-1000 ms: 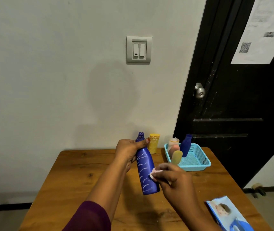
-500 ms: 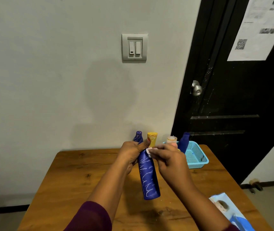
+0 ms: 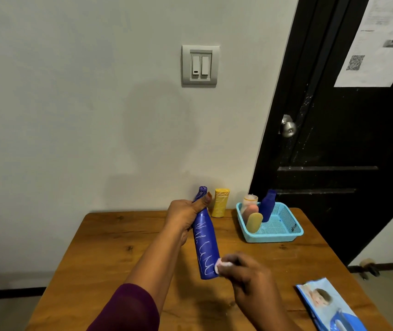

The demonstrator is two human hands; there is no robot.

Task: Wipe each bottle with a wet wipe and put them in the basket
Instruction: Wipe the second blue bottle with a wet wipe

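Turquoise basket (image 3: 271,238) holds three bottles (image 3: 267,206); left hand (image 3: 183,216) grips one blue bottle (image 3: 205,240).

Over mid worktop (image 3: 109,259): held bottle (image 3: 205,240), tilted, top end to the back, w/ left hand (image 3: 184,212) gripping its neck from the left & right hand (image 3: 248,275) pinching a wipe (image 3: 222,266) against its lower end, front-right. Along back edge by the wall (image 3: 71,115): standing bottle (image 3: 219,203) just right of held bottle's top, then basket (image 3: 274,236) further right w/ 3 bottles (image 3: 267,206) in its left half. At front-right corner lies wipes pack (image 3: 329,306); door (image 3: 345,139) behind basket.
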